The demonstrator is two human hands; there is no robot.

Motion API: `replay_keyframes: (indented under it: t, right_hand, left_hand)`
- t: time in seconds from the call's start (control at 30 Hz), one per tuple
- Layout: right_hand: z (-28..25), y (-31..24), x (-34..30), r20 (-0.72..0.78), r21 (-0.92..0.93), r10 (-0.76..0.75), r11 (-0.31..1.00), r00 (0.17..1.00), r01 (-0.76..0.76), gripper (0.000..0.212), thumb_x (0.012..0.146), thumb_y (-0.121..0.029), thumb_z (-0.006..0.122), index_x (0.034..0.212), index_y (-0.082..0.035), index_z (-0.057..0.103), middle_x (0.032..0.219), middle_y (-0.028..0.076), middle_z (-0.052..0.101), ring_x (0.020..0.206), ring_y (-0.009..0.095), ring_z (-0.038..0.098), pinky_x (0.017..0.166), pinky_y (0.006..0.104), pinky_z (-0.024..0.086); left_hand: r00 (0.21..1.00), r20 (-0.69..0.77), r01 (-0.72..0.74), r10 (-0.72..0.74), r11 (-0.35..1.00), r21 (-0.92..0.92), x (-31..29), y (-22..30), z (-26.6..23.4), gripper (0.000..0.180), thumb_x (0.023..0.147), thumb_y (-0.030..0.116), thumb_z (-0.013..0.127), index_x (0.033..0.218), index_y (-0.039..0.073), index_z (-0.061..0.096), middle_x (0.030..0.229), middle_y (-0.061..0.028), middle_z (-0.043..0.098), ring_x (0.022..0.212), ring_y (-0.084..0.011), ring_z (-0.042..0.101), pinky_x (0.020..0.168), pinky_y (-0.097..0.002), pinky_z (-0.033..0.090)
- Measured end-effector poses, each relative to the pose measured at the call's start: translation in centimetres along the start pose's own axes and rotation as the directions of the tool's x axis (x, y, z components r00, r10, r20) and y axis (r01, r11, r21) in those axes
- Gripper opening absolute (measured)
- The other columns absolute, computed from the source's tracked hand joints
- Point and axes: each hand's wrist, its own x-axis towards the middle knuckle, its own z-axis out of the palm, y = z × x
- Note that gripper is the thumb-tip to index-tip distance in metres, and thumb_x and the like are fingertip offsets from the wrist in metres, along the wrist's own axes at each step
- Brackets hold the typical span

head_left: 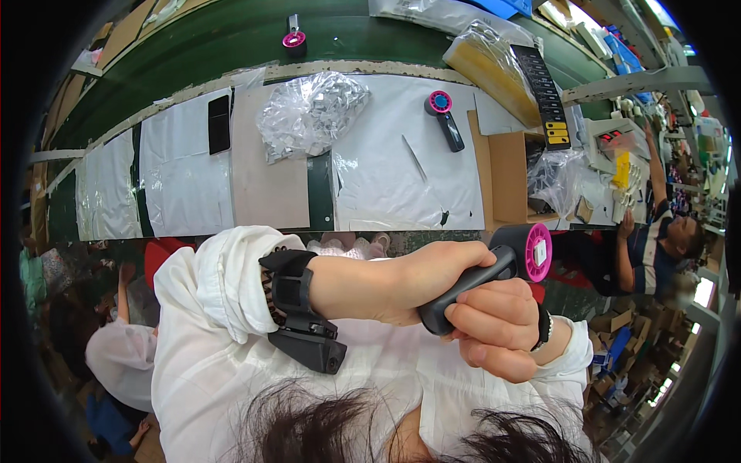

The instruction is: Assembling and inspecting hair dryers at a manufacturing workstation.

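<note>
In front of my chest is a black handheld fan with a round head and a pink grille. A small white piece sits at the middle of that grille. My left hand is closed on the handle, its thumb along the top near the head and its other fingers mostly hidden. Curled against the handle's underside is my right hand; whether its fingertips hold anything else is hidden. Beyond them, on the white-covered table, lie a second handheld fan with a blue centre and a thin pointed metal tool.
A clear plastic bag of small grey pieces and a black phone lie left of the tool. An open cardboard box stands at the right. Another fan rests on the green belt. A co-worker sits at the right.
</note>
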Motion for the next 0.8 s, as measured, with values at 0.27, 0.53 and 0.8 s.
replay_keyframes:
  t: [0.27,0.53,0.8]
  right_hand:
    - [1.4,-0.8,-1.3,-0.036,0.125,0.017,0.992,0.999,-0.012,0.034,0.066,0.006,0.060,0.086,-0.006,0.035,0.074,0.014,0.057,0.065,0.020,0.051,0.051,0.0313,0.045]
    - [2.0,-0.9,-1.3,-0.029,0.136,0.068,0.989,0.997,-0.064,0.031,0.045,-0.014,0.054,0.069,-0.008,0.036,0.072,0.013,0.056,0.065,0.020,0.048,0.057,0.0267,0.039]
    - [1.1,-1.2,-1.3,0.114,0.182,0.130,0.972,0.985,-0.149,0.036,0.056,0.010,0.058,0.080,-0.007,0.037,0.077,0.012,0.055,0.069,0.022,0.050,0.054,0.0333,0.041]
  left_hand:
    - [0.999,-0.049,0.015,-0.014,1.000,0.012,-0.2,-0.9,-0.3,0.030,0.090,0.030,0.038,0.083,0.005,0.054,0.078,0.0001,0.054,0.067,-0.0086,0.049,0.063,-0.0248,0.041]
    - [0.991,-0.121,0.058,-0.054,0.998,0.025,-0.8,-0.8,0.0,0.032,0.089,0.030,0.038,0.077,0.005,0.053,0.075,0.0010,0.052,0.064,-0.0093,0.045,0.063,-0.0255,0.039]
    - [0.995,-0.092,0.040,-0.044,0.998,-0.051,-0.4,-1.2,-0.3,0.032,0.090,0.029,0.038,0.069,0.008,0.051,0.068,0.0029,0.050,0.059,-0.0086,0.044,0.060,-0.0252,0.039]
